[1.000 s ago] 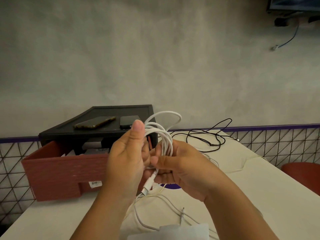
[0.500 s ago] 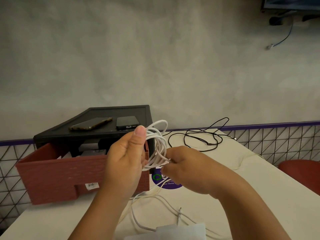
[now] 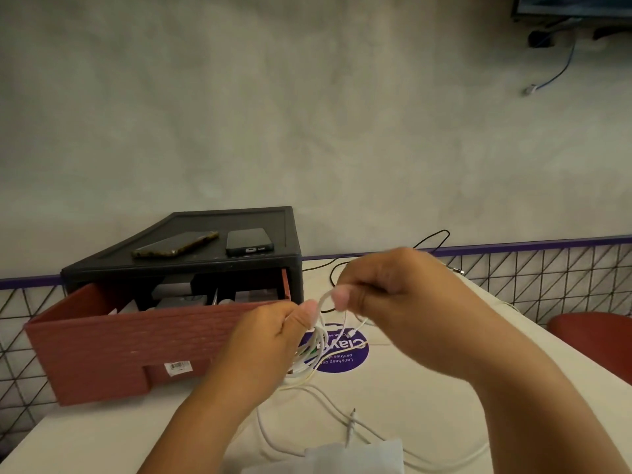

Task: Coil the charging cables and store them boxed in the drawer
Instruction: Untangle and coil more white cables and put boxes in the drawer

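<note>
We hold the white charging cable (image 3: pixel 316 340) in the air above the worktop (image 3: pixel 427 405), its loops bunched between our two hands. Our left hand (image 3: pixel 270 340) is curled round the bundle, thumb pressed on top of the strands. Our right hand (image 3: pixel 393 295) pinches the top loop between thumb and forefinger, with the other fingers folded in. The cable's loose tail drops to the worktop and trails toward us, past a small metal jack plug (image 3: pixel 350 425) and a white box (image 3: pixel 355 456) at the near edge. A round purple sticker (image 3: pixel 349 354) lies under the coil. Just to the left, the red drawer (image 3: pixel 119 340) stands pulled out of its black cabinet (image 3: pixel 239 261), with items inside that we cannot make out. Two phones (image 3: pixel 176 243) (image 3: pixel 249 241) lie on the cabinet top. A black cable (image 3: pixel 434 239) sprawls loose behind our right hand.
</note>
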`<state>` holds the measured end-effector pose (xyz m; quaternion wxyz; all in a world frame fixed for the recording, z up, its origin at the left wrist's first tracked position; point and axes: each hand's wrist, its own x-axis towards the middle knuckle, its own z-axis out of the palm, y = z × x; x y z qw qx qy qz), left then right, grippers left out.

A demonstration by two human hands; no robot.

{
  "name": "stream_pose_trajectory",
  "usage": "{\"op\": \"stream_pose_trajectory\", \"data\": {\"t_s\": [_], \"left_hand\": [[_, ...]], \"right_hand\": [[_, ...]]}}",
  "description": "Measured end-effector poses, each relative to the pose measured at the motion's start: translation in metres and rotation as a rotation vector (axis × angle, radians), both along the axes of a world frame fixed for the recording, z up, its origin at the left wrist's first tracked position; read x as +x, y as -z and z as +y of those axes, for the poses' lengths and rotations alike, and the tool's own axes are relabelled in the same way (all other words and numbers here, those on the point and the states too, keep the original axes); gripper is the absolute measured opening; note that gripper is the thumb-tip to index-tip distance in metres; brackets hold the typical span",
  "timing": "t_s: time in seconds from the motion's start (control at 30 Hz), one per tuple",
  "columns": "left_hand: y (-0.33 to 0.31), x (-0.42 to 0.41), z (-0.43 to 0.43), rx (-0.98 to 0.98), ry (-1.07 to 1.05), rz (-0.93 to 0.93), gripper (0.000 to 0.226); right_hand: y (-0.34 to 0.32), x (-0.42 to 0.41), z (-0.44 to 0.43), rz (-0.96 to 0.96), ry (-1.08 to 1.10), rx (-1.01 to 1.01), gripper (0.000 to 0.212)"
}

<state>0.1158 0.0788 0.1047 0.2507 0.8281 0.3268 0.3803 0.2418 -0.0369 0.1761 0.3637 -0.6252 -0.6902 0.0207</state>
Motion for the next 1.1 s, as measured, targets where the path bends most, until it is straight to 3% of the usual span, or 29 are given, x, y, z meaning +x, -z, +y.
{"op": "stream_pose_trajectory", "data": {"t_s": [0.17, 0.33, 0.5, 0.63, 0.77, 0.87, 1.0, 1.1], "left_hand": [[-0.011, -0.004, -0.012, -0.089, 0.097, 0.021, 0.054], [-0.011, -0.005, -0.018, -0.290, 0.357, -0.057, 0.039], [-0.016, -0.001, -0.026, -0.350, 0.529, -0.070, 0.021], [-0.020, -0.004, -0.030, -0.351, 0.652, -0.200, 0.033], [-0.022, -0.009, -0.026, -0.383, 0.666, -0.430, 0.039], [-0.022, -0.009, -0.023, -0.384, 0.627, -0.560, 0.041], [-0.024, -0.011, -0.022, -0.383, 0.625, -0.643, 0.037], [-0.025, -0.013, -0.020, -0.393, 0.605, -0.661, 0.038]], "right_hand": [[0.001, 0.011, 0.001, 0.149, 0.037, 0.249, 0.024], [0.005, 0.018, 0.012, 0.281, 0.098, 0.445, 0.030], [0.017, 0.027, 0.031, 0.470, 0.121, 0.459, 0.029], [0.024, 0.023, 0.039, 0.527, 0.064, 0.347, 0.030], [0.029, 0.020, 0.046, 0.479, 0.061, 0.245, 0.030], [0.029, 0.016, 0.045, 0.322, 0.046, 0.107, 0.027], [0.026, 0.008, 0.042, 0.023, 0.071, -0.017, 0.016], [0.026, 0.007, 0.042, -0.027, 0.139, 0.031, 0.020]]}}
